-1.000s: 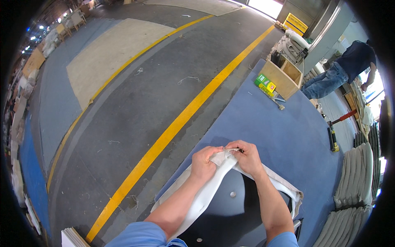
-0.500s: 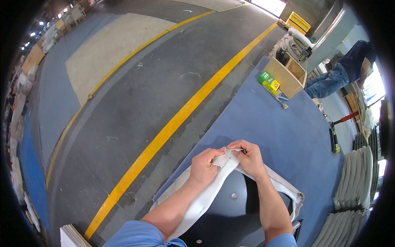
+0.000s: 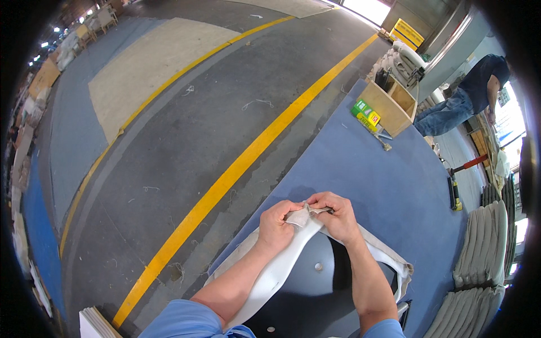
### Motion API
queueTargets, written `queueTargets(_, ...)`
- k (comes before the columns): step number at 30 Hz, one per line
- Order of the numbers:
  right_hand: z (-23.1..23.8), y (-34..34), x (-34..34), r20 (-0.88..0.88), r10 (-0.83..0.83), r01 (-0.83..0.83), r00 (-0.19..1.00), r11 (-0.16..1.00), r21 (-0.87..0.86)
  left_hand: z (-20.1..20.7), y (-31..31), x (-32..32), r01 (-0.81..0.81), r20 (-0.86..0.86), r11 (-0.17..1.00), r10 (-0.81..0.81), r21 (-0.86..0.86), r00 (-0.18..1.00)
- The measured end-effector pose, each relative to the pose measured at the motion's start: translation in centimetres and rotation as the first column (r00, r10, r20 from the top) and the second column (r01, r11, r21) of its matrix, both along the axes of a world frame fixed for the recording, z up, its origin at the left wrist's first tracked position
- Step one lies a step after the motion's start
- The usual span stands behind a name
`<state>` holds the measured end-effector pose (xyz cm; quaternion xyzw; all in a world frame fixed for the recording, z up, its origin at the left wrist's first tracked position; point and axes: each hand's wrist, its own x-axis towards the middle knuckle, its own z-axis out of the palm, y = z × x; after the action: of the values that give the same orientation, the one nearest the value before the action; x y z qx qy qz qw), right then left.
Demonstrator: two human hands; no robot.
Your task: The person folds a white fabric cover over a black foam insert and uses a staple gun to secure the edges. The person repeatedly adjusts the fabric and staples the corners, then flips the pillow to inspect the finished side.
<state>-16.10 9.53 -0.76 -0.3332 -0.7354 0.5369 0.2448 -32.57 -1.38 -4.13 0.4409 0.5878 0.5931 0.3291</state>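
In front of me lies a black panel (image 3: 304, 281) with white foam padding (image 3: 282, 273) along its edges and beige fabric (image 3: 297, 217) over the outside. Both hands meet at the panel's far corner. My left hand (image 3: 277, 225) is closed, pinching the fabric between thumb and fingers. Close beside it, my right hand (image 3: 336, 216) grips the fabric edge, fingers bent over it. Between the hands the fabric is bunched over the foam. The fingertips are partly hidden in the folds.
The panel rests on a blue-covered table (image 3: 360, 174). At its far end stand a wooden box (image 3: 389, 107) and a green-yellow carton (image 3: 365, 115). A stapler-like tool (image 3: 455, 194) lies at the right edge. Beyond are stacked grey cushions (image 3: 482, 245) and a bending person (image 3: 473, 93).
My hands have shifted slightly, with the fingers closing in on the fabric at the corner. The view has tilted a little; the person at right has moved slightly.
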Motion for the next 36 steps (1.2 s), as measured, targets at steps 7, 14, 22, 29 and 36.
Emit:
queueTargets(7, 0.1, -0.1, -0.2, 0.016, 0.012, -0.013, 1.0, 0.994, 0.105, 0.1, -0.1, -0.1, 0.021, -0.003, 0.998, -0.022, -0.054, 1.0)
queueTargets(14, 0.0, 0.0, -0.1, 0.035, 0.013, -0.018, 0.999, 0.989, 0.146, 0.9, 0.0, 0.0, 0.014, 0.064, 0.995, -0.008, -0.096, 0.998)
queueTargets(22, 0.2, -0.2, 0.0, 0.018, -0.02, 0.017, 1.0, 0.989, 0.146, 0.6, 0.0, -0.1, 0.04, -0.004, 0.999, -0.04, -0.007, 0.999)
queueTargets(29, -0.5, 0.0, 0.3, -0.042, -0.043, 0.045, 0.998, 0.998, 0.051, -0.1, 0.1, -0.1, 0.06, 0.001, 0.998, -0.06, 0.009, 0.998)
queueTargets(36, -0.4, -0.2, 0.1, -0.041, -0.046, 0.047, 0.998, 0.999, 0.027, -0.1, -0.1, -0.1, 0.057, 0.005, 0.998, -0.057, -0.006, 0.998)
